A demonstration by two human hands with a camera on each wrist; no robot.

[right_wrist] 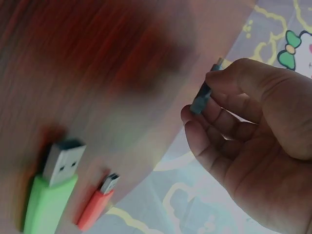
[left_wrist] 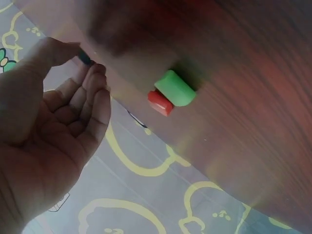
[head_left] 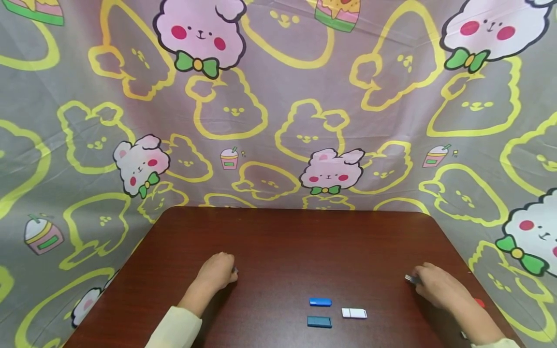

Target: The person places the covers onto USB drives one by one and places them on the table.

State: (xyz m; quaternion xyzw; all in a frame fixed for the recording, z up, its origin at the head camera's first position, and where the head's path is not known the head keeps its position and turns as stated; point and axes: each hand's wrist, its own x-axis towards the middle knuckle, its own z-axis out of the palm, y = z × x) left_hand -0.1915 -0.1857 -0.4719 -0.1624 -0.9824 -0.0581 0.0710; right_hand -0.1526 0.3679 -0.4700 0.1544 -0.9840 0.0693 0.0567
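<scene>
My left hand [head_left: 217, 271] pinches a small dark cap [left_wrist: 85, 57] between thumb and fingertips, above the left part of the table. A green cap [left_wrist: 175, 88] and a red cap [left_wrist: 160, 103] lie side by side near it, hidden in the head view. On the right, my right hand [head_left: 437, 285] holds a dark USB flash drive [right_wrist: 201, 97] by its body, its metal plug bare and pointing away from the fingers. Below that hand in the right wrist view lie a green USB drive [right_wrist: 51, 202] and a red USB drive [right_wrist: 95, 208], both with bare plugs.
Between the hands, nearer the front, lie a blue USB drive [head_left: 320, 302], a teal USB drive [head_left: 319, 322] and a white USB drive [head_left: 354, 313]. The brown table [head_left: 287, 241] meets a patterned cloth [head_left: 270, 121] at its back and sides.
</scene>
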